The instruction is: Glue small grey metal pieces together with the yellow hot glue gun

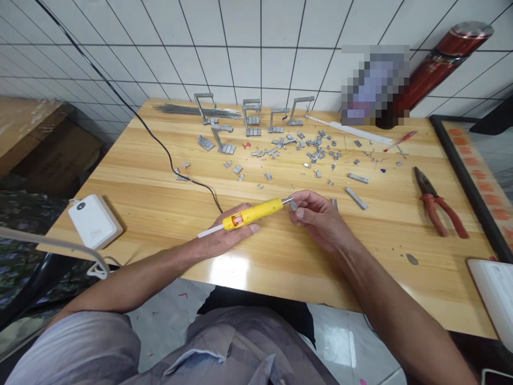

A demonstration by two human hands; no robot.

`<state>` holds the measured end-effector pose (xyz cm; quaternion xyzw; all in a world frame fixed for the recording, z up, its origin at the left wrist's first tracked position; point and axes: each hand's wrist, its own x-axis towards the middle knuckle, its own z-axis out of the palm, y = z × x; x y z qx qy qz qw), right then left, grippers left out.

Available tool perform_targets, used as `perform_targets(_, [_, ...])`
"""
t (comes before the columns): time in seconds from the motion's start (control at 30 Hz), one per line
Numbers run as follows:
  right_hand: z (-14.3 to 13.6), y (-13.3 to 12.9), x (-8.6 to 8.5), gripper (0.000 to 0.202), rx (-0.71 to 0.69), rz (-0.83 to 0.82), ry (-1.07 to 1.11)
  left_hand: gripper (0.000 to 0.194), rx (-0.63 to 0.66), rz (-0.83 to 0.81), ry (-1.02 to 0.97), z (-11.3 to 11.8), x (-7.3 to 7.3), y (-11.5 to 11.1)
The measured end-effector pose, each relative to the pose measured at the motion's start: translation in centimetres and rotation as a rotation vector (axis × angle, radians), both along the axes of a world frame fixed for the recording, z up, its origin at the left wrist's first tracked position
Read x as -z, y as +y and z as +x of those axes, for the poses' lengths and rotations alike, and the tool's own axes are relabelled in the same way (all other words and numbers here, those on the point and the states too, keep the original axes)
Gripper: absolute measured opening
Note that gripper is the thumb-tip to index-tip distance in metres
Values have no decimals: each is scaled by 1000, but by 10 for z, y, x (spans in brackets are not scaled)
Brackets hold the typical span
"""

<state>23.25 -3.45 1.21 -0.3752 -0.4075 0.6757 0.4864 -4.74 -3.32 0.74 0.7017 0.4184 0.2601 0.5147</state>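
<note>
My left hand is closed around a yellow pen-shaped hot glue gun, with a white glue stick poking out of its back end. The metal nozzle points right, close to my right hand. Between the thumb and fingers of that hand is a small grey block, at the nozzle's tip; whether they touch I cannot tell. Farther back stand several small grey frames with upright posts and overhanging arms, one of them a frame at the left front.
Many small grey pieces lie scattered mid-table. Pliers with red handles and a red pen are on the right. Thin metal rods lie at the back. A black cable crosses the left side, near a white power bank.
</note>
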Motion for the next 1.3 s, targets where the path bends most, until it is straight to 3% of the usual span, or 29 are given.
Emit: perform_targets(1.3, [4, -1, 1, 40, -86, -37, 125, 36, 71, -8, -26, -3, 2, 3])
